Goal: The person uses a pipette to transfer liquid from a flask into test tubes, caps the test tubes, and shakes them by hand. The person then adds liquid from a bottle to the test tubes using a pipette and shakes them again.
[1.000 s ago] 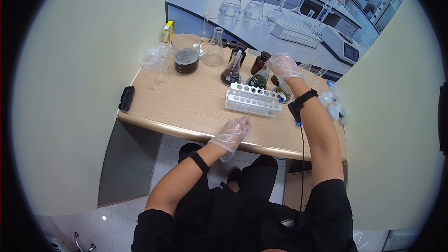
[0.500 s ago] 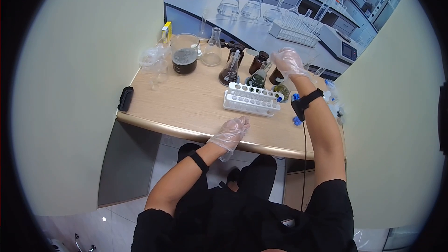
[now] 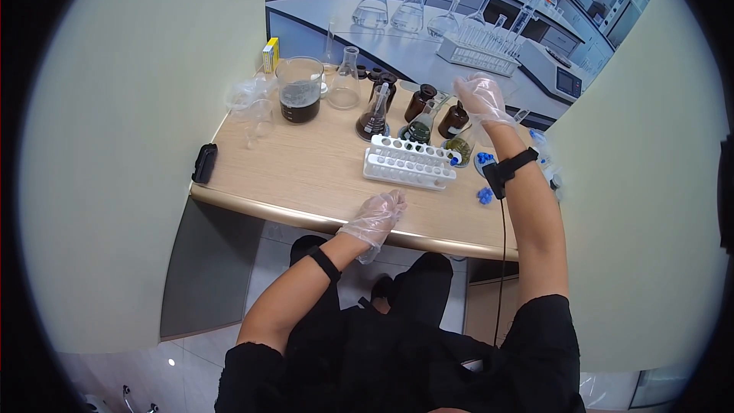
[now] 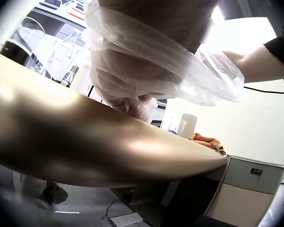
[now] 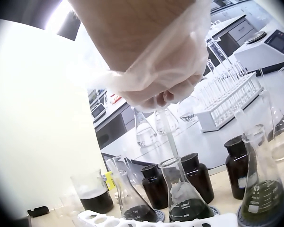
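Observation:
My gloved right hand [image 3: 483, 99] is raised above the back right of the table. In the right wrist view its fingers curl at the top of a thin pale rod [image 5: 168, 135], which slants down into a conical flask [image 5: 185, 204] of dark green liquid. That flask [image 3: 418, 131] stands behind a white test tube rack [image 3: 410, 170] in the head view. My gloved left hand [image 3: 375, 218] rests by the table's front edge, its fingers loosely curled with nothing visible in them. In the left wrist view, the glove [image 4: 132, 66] hides part of the fingers.
Left of the rack are a flask of dark liquid [image 3: 372, 124] and a large beaker [image 3: 299, 110]. Brown bottles [image 3: 453, 121] stand behind. A flask of yellow-green liquid [image 3: 459, 149] and blue pieces [image 3: 485, 196] lie rightward. A black object [image 3: 205, 164] sits at the left edge.
My right hand has moved right and slightly up, away from the mouth of the dark green flask, uncovering a brown bottle and blue pieces. My left hand has hardly moved.

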`<state>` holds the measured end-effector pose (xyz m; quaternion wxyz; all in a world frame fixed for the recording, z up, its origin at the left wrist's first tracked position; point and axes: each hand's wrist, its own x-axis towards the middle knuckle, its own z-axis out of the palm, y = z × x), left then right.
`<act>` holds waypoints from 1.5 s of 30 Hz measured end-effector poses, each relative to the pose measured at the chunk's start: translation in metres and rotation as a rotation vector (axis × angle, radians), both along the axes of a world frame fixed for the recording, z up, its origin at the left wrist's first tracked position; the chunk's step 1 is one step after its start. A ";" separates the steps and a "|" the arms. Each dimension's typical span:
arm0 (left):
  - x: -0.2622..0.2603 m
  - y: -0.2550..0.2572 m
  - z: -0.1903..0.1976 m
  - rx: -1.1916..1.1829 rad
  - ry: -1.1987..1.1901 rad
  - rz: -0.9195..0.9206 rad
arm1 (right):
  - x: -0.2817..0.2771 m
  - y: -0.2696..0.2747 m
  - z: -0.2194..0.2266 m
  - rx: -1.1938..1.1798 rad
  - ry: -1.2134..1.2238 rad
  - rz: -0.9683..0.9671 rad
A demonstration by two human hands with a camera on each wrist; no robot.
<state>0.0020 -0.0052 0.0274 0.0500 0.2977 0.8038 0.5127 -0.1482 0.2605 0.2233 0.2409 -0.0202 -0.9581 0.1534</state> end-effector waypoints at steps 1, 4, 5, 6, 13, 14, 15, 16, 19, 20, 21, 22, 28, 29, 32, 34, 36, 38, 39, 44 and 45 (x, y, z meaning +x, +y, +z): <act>0.000 0.001 -0.001 0.020 -0.009 0.005 | 0.003 -0.003 0.003 0.000 0.000 -0.001; -0.001 0.002 -0.003 0.022 -0.019 0.006 | 0.007 -0.007 0.007 -0.010 -0.085 -0.055; -0.002 0.001 -0.004 0.005 -0.021 0.002 | 0.006 -0.005 0.006 -0.013 -0.085 -0.048; -0.002 0.001 -0.004 0.004 -0.021 0.002 | 0.005 -0.004 0.005 -0.015 -0.086 -0.042; -0.002 0.001 -0.001 -0.006 -0.036 -0.014 | 0.000 0.000 -0.003 -0.010 0.020 -0.029; -0.002 0.002 -0.003 -0.011 0.002 -0.002 | -0.001 0.001 -0.004 -0.014 0.028 -0.017; -0.003 0.002 -0.005 -0.011 0.001 -0.003 | -0.001 0.002 -0.006 -0.019 0.036 -0.005; -0.003 0.003 -0.005 0.004 0.004 -0.001 | -0.001 0.002 -0.005 -0.019 0.036 -0.005; -0.001 0.000 0.000 0.020 -0.013 -0.007 | -0.002 0.003 -0.006 -0.025 0.006 -0.003; 0.000 -0.001 0.003 0.020 -0.031 -0.016 | -0.004 0.004 -0.008 -0.024 0.027 -0.004; 0.000 0.000 0.003 0.020 -0.031 -0.016 | -0.005 0.005 -0.010 -0.023 0.048 -0.007; 0.000 0.001 0.002 0.022 -0.037 -0.012 | -0.003 0.004 -0.008 -0.023 0.048 -0.007; 0.000 0.000 0.004 0.006 -0.056 -0.018 | -0.001 0.003 -0.003 -0.103 -0.038 -0.005; 0.000 0.000 0.005 -0.003 -0.056 -0.018 | 0.001 0.003 -0.002 -0.101 -0.045 0.000; 0.000 0.000 0.006 -0.015 -0.060 -0.008 | 0.011 0.001 0.004 -0.111 -0.013 0.018; 0.001 0.000 0.006 -0.025 -0.062 -0.012 | 0.023 -0.001 0.012 -0.123 0.026 0.031; 0.001 0.000 0.007 -0.035 -0.064 -0.016 | 0.042 -0.008 0.027 -0.231 -0.015 0.042; 0.001 0.000 0.005 -0.056 -0.076 -0.013 | 0.064 -0.011 0.034 -0.183 0.096 0.067; 0.001 0.001 0.004 -0.055 -0.075 -0.013 | 0.076 -0.012 0.037 -0.137 0.204 0.092; 0.002 0.002 0.001 -0.007 -0.053 0.015 | 0.156 -0.034 0.054 -0.141 0.165 0.245; 0.002 0.002 0.000 -0.010 -0.058 0.015 | 0.169 -0.039 0.054 -0.198 0.098 0.275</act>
